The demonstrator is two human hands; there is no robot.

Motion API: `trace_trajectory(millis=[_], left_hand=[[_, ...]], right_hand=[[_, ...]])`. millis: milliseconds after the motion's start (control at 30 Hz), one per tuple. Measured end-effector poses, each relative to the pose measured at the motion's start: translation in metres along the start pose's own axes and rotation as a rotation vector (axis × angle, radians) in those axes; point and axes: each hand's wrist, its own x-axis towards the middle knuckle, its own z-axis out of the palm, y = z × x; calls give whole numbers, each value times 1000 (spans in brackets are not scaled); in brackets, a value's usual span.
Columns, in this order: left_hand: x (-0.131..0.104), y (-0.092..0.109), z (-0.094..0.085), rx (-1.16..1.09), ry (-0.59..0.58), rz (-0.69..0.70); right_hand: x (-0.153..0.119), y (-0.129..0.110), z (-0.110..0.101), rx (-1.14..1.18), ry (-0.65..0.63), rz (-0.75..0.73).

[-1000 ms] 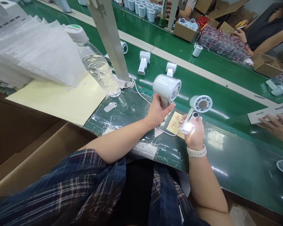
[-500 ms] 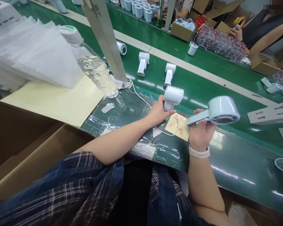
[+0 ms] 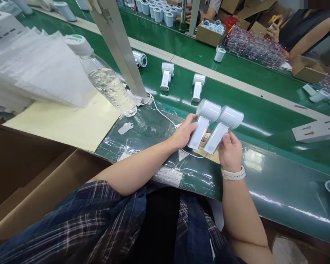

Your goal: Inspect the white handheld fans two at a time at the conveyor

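Observation:
Two white handheld fans, each a round barrel head on a flat handle, are held side by side above the bench. My left hand point(image 3: 184, 132) is closed on the handle of the left handheld fan point(image 3: 199, 132). The right handheld fan point(image 3: 217, 137) is gripped by my right hand point(image 3: 230, 150), fingers partly hidden behind its handle. Their heads touch or nearly touch. Beneath them lie a yellow note point(image 3: 213, 156) with red writing, mostly covered, and a thin white cable point(image 3: 165, 116).
Two more handheld fans point(image 3: 167, 76) stand on the green conveyor point(image 3: 181, 93) beyond. A water bottle point(image 3: 110, 86) stands left by a metal post point(image 3: 121, 47). White sleeves point(image 3: 41, 66) are stacked on yellow card point(image 3: 71, 123). Across the line, a co-worker's hand point(image 3: 273, 33) holds something yellow.
My right hand has turned its fan from lying sideways to head-up and brought it left beside the other. My left hand has tilted its fan, so the handle now shows.

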Motion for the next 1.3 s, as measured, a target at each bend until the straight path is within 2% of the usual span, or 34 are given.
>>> trace_trajectory(millis=[100,267,400,500,633,700,800,900,1100,1300], left_hand=[[-4,4,0,-8,-29,32],[-9,7,-3,-95,-189,183],[-14,11,-1,-157,-251,272],[-16,16,1,-192,-264,220],[-15,19,1,-182,-294,40],[-13,19,1,-181,-283,-53],[-11,17,1,-191,-210,-113],[-9,14,1,-216,-141,-86],[-6,7,0,-288,-114,-71],[-4,6,-1,-185,-96,-50]], right_hand=[[-4,-4,5,55,-29,20],[-13,-10,1,90,-92,-26],[-19,-17,0,114,-128,-61],[-20,-24,4,183,-174,26],[-17,-31,11,315,-255,196],[-16,-33,12,345,-263,243],[-16,-34,12,357,-252,267],[-16,-33,11,366,-238,276],[-15,-29,10,423,-259,246],[-13,-29,10,474,-194,169]])
